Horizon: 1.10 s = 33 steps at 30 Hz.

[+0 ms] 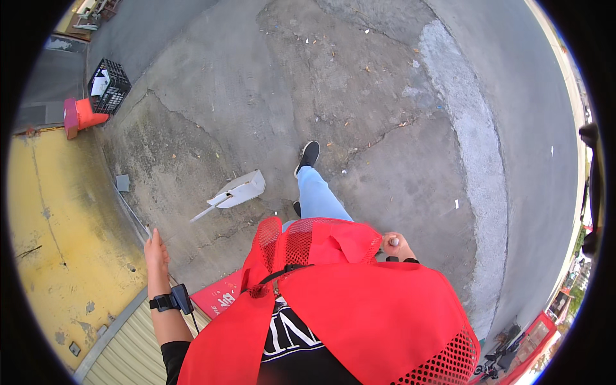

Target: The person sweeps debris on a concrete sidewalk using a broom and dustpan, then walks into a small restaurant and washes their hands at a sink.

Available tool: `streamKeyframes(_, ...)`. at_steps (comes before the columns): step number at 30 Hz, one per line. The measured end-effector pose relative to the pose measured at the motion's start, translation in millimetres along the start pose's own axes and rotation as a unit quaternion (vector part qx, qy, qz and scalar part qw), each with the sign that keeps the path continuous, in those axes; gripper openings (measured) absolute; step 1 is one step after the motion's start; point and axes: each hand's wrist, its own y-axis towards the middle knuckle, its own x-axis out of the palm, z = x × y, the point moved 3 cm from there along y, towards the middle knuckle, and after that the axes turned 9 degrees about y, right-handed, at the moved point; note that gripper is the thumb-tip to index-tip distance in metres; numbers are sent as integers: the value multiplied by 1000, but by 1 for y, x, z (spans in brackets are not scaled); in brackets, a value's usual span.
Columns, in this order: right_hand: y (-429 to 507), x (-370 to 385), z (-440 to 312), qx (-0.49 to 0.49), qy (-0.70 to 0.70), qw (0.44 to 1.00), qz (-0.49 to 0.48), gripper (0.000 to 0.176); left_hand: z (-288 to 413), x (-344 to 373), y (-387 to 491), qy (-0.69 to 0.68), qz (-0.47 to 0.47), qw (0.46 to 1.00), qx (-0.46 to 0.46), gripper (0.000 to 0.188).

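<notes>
My left hand [157, 250] is at the left beside the yellow wall, with its fingers partly curled. A thin pale rod or cable runs along the wall's foot to my fingertips; whether the hand holds it is unclear. My right hand [398, 245] is closed around a stick or handle, whose rounded end [394, 241] shows above the fist; the rest is hidden. A white dustpan [244, 188] with a long pale handle lies or stands on the concrete ground between my left hand and my forward foot.
A black plastic crate [111, 91] with papers stands at the upper left, beside a red-orange object [90, 114]. A grey square piece [122, 183] is near the yellow wall [57, 192]. Cigarette butts and paper scraps dot the cracked concrete [269, 106]. A red printed board [219, 293] lies below.
</notes>
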Motion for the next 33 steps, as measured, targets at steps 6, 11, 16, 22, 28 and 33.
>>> streamKeyframes(6, 51, 235, 127, 102, -63, 973, -197, 26, 85, 18, 18, 23, -25, 999, -16, 36)
streamKeyframes(11, 13, 417, 219, 178, -197, 920, -289, 20, 158, 54, 28, 41, -52, 998, 1, 35)
streamKeyframes(16, -32, 457, 166, -25, -375, 882, -284, 16, 223, 77, 32, 85, -50, 995, 29, 35)
streamKeyframes(22, -73, 305, 127, -224, -477, 833, -166, 16, 293, 113, 57, 144, -109, 980, 87, 34)
streamKeyframes(28, -73, 138, 139, -110, -229, 967, 10, 20, 368, 163, 100, 252, -161, 937, 180, 34)
streamKeyframes(33, -1, 139, 136, 13, 65, 998, -17, 28, 414, 217, 135, 325, -163, 892, 269, 37)
